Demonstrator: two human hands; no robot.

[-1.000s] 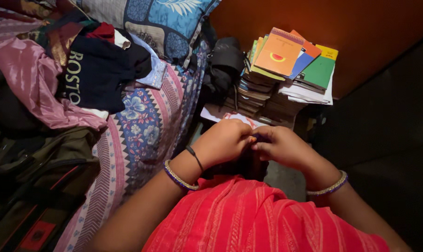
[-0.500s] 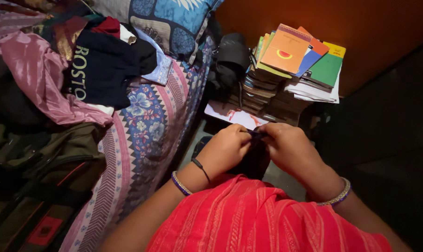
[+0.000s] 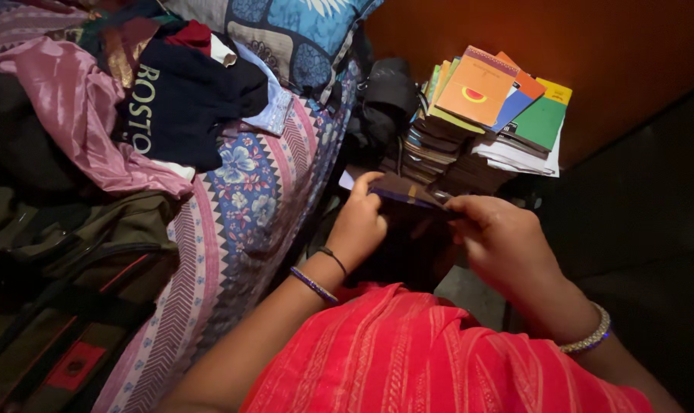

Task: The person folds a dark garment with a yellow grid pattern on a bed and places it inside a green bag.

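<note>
Both my hands hold up a dark cloth (image 3: 408,229) with a purple and gold border, stretched between them in front of my red top. My left hand (image 3: 360,222) pinches its upper left edge with the thumb raised. My right hand (image 3: 496,237) grips its upper right edge. The cloth hangs down between my wrists, and its lower part is lost in shadow. Bangles ring both wrists.
A bed with a patterned sheet (image 3: 247,206) lies at left, heaped with clothes: a pink satin piece (image 3: 71,115), a dark lettered shirt (image 3: 182,99), an olive bag (image 3: 71,268). A blue pillow (image 3: 301,30) sits at its head. A stack of books (image 3: 477,122) stands ahead by an orange wall.
My hands were pressed together over a small bunched piece. They have since risen and drawn apart, spreading the dark cloth open between them.
</note>
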